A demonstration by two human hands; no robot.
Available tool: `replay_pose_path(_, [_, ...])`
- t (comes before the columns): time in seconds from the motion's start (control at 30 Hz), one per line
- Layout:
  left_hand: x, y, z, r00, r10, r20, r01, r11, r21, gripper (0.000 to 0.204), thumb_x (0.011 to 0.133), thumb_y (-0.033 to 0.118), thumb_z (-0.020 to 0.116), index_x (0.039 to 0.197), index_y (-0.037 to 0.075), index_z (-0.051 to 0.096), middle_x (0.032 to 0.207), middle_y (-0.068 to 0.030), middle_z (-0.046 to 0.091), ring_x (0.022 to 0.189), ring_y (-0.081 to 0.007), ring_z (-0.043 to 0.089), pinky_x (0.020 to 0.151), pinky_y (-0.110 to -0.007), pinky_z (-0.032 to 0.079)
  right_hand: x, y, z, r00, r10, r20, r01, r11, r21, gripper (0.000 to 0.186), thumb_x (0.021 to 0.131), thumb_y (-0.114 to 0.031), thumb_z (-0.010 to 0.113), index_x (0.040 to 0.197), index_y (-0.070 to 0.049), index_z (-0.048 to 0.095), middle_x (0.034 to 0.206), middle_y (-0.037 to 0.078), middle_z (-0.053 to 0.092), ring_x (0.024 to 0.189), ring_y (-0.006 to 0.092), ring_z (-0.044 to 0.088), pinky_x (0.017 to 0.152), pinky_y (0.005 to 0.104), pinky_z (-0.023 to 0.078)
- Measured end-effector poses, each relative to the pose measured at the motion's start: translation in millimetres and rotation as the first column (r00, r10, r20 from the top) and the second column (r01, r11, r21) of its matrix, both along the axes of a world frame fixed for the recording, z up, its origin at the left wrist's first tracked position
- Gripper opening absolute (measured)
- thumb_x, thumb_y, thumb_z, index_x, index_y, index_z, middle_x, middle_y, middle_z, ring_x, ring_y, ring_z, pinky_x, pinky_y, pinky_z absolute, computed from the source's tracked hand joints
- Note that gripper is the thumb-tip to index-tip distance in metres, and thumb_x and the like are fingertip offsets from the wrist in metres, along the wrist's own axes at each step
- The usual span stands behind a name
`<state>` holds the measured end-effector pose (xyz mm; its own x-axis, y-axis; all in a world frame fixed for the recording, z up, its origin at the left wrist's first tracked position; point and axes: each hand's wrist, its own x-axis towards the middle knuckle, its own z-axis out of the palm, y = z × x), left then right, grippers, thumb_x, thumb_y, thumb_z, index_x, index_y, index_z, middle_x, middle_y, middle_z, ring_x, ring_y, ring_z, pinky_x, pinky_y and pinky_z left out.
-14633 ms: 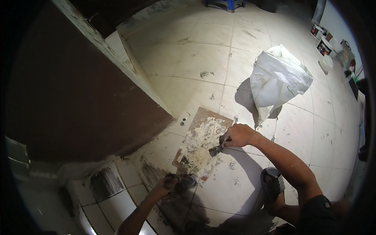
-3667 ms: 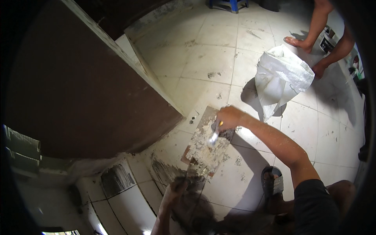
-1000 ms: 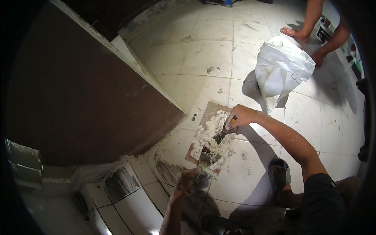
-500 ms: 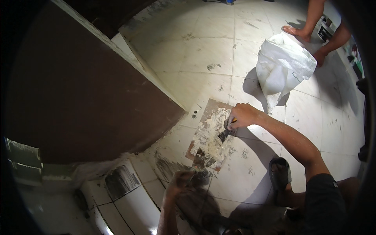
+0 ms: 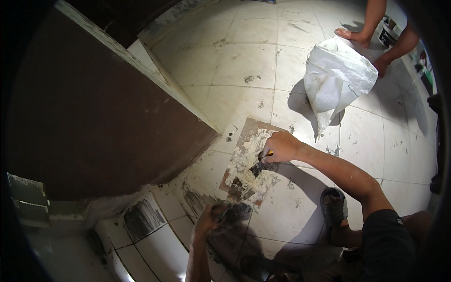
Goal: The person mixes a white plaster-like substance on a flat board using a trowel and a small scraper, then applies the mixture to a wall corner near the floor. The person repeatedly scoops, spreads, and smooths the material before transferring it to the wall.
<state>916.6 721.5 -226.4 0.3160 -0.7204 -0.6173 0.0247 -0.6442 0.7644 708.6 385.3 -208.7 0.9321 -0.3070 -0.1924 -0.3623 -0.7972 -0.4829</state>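
A flat brownish board [image 5: 250, 128] lies on the tiled floor, spread with cream-white filler paste [image 5: 244, 155]. Over its right side, my right hand [image 5: 283, 146] grips a putty knife [image 5: 257, 168] with a dark blade and a dark-and-yellow handle, the blade down in the paste. Below the board's near end, my left hand [image 5: 211, 218] is closed round what looks like a second, wider putty knife [image 5: 243, 189]. That blade rests at the near part of the paste; its handle is mostly hidden in shadow.
A large dark brown panel [image 5: 108, 122] fills the left. Dark-smeared tile steps [image 5: 155, 235] lie at lower left. Beyond the board stands a white sack [image 5: 338, 80], with another person's feet [image 5: 354, 36] behind it. A dark bucket [image 5: 388, 35] stands at far right. My sandalled foot [image 5: 334, 209] is nearby.
My right hand has moved slightly left and nearer with its putty knife, drawing the blade through the paste. My left hand has shifted a little left. The whole view has shifted slightly.
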Motion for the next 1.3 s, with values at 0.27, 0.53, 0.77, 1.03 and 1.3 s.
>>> replay_pose_path(0.27, [-1, -9, 0, 0.990, -0.130, 0.047, 0.127, 0.990, 0.064, 0.046, 0.096, 0.040, 0.061, 0.126, 0.006, 0.068, 0.111, -0.0055, 0.072, 0.095, -0.0127, 0.065, 0.064, -0.030, 0.054, 0, 4, -7, 0.999, 0.025, 0.046, -0.025, 1.000, 0.009, 0.031, 0.080, -0.041, 0.078, 0.093, -0.013, 0.081, 0.084, 0.015, 0.074, 0.086, 0.0342, 0.071, 0.073, 0.0441, 0.056])
replay_pose_path(0.53, [-22, -24, 35, 0.991, 0.007, 0.133, -0.024, 0.992, 0.123, 0.042, 0.093, 0.041, 0.064, 0.115, 0.007, 0.073, 0.091, -0.0024, 0.071, 0.071, -0.0117, 0.065, 0.053, -0.029, 0.049, -11, -12, -8, 0.999, -0.014, 0.032, 0.009, 0.987, 0.162, 0.033, 0.080, -0.044, 0.079, 0.095, -0.014, 0.082, 0.085, 0.010, 0.076, 0.073, 0.0273, 0.071, 0.068, 0.0378, 0.055])
replay_pose_path(0.77, [-16, -26, 39, 0.996, -0.028, 0.089, 0.011, 0.983, 0.185, 0.038, 0.093, 0.042, 0.065, 0.112, 0.010, 0.074, 0.088, -0.0007, 0.067, 0.075, -0.0127, 0.065, 0.054, -0.030, 0.050, -18, -23, -24, 0.986, -0.098, 0.135, 0.040, 0.923, 0.382, 0.032, 0.079, -0.040, 0.082, 0.096, -0.013, 0.082, 0.083, 0.008, 0.077, 0.070, 0.0210, 0.070, 0.066, 0.0330, 0.054])
replay_pose_path(1.03, [-12, -12, 26, 1.000, 0.013, 0.022, -0.017, 0.982, 0.186, 0.042, 0.095, 0.043, 0.069, 0.113, 0.005, 0.072, 0.103, -0.0062, 0.066, 0.088, -0.0122, 0.063, 0.063, -0.031, 0.053, -35, -36, -27, 0.975, -0.204, 0.092, 0.149, 0.899, 0.412, 0.033, 0.081, -0.041, 0.080, 0.096, -0.012, 0.082, 0.085, 0.009, 0.078, 0.072, 0.0212, 0.071, 0.070, 0.0327, 0.054])
replay_pose_path(1.3, [1, 1, 34, 0.986, 0.003, 0.166, -0.046, 0.967, 0.251, 0.054, 0.094, 0.047, 0.071, 0.117, -0.002, 0.069, 0.070, -0.0009, 0.058, 0.056, -0.0087, 0.053, 0.049, -0.028, 0.042, -25, -32, 1, 0.988, -0.146, 0.051, 0.142, 0.987, 0.076, 0.032, 0.080, -0.045, 0.078, 0.095, -0.018, 0.082, 0.084, 0.010, 0.076, 0.081, 0.0312, 0.072, 0.075, 0.0425, 0.056])
